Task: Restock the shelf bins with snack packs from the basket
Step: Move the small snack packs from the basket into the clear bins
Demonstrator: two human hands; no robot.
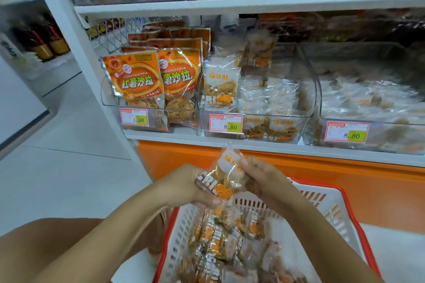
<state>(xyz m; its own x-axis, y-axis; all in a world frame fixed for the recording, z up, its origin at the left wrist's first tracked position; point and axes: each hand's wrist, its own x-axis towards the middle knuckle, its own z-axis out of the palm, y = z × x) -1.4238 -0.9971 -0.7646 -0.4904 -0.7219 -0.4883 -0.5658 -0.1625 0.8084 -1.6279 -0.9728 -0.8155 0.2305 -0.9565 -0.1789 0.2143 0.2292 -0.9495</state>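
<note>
A clear snack pack (224, 173) with white and orange print is held above the basket by both hands. My left hand (190, 185) grips its lower left side, and my right hand (262, 176) pinches its upper right edge. Below them, the white basket with a red rim (331, 202) holds several more of the same packs (220, 243). On the shelf above, the middle clear bin (257, 122) contains matching packs behind an 8.80 price tag.
The left bin (110, 101) holds orange sweet-potato snack bags; the right bin (368, 119) holds clear packs. An upper shelf (230, 7) carries candy bags. An orange panel (299, 167) runs under the shelf. White floor and my knee (57, 236) lie to the left.
</note>
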